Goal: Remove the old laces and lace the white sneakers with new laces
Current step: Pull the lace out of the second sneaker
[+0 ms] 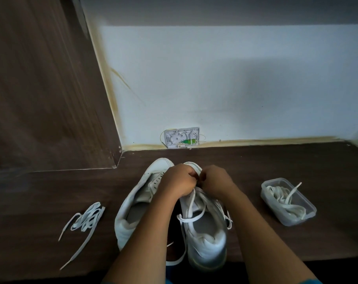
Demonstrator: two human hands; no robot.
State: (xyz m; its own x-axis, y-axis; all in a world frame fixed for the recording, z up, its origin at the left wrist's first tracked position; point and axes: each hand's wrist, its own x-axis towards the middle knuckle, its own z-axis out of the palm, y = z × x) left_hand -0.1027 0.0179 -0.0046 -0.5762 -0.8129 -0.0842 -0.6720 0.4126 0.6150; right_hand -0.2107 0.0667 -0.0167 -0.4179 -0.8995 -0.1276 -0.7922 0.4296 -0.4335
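Note:
Two white sneakers stand side by side on the dark wooden surface, toes pointing away. The left sneaker (133, 203) has bare eyelets and no lace. The right sneaker (204, 232) carries a white lace (191, 208) whose loose ends trail over its opening and down its sides. My left hand (178, 181) and my right hand (216, 180) meet over the right sneaker's front eyelets, both with curled fingers pinching the lace there. The fingertips and the eyelets under them are hidden.
A loose white lace (86, 220) lies bundled on the surface to the left. At the right stands a clear plastic tub (309, 214) holding more laces (284, 197). A white wall box (182, 138) sits at the base of the back wall; a wooden panel (47, 89) rises on the left.

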